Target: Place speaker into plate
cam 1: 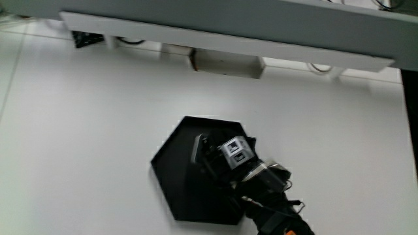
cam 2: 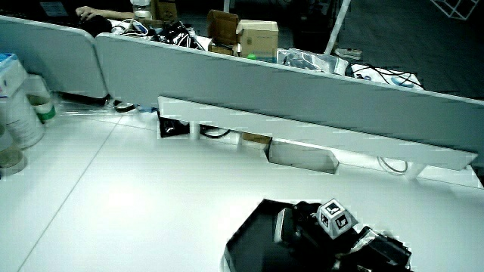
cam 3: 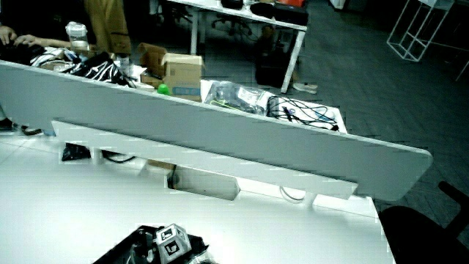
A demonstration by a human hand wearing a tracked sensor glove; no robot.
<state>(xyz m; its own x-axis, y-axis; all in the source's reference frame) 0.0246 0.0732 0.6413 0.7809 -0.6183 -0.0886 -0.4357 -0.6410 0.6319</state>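
Observation:
A black hexagonal plate (cam 1: 175, 177) lies on the white table, near the person's edge. The speaker (cam 1: 196, 149), a small dark box with a grey face, stands inside the plate. The gloved hand (cam 1: 214, 158) is over the plate with its fingers curled around the speaker, and the patterned cube (cam 1: 235, 151) on its back faces up. The forearm (cam 1: 274, 212) runs from the hand toward the person. In both side views the plate (cam 2: 248, 240) (cam 3: 117, 254) and the hand (cam 2: 306, 224) (cam 3: 165, 248) show low at the table's near edge, with the speaker (cam 2: 283, 224) against the fingers.
A low grey partition (cam 1: 261, 26) with a white shelf runs along the table's edge farthest from the person. A pale box (cam 1: 225, 64) sits under that shelf. White containers (cam 2: 21, 113) stand at the table's edge in a side view. A dark chair (cam 3: 425, 227) stands off the table.

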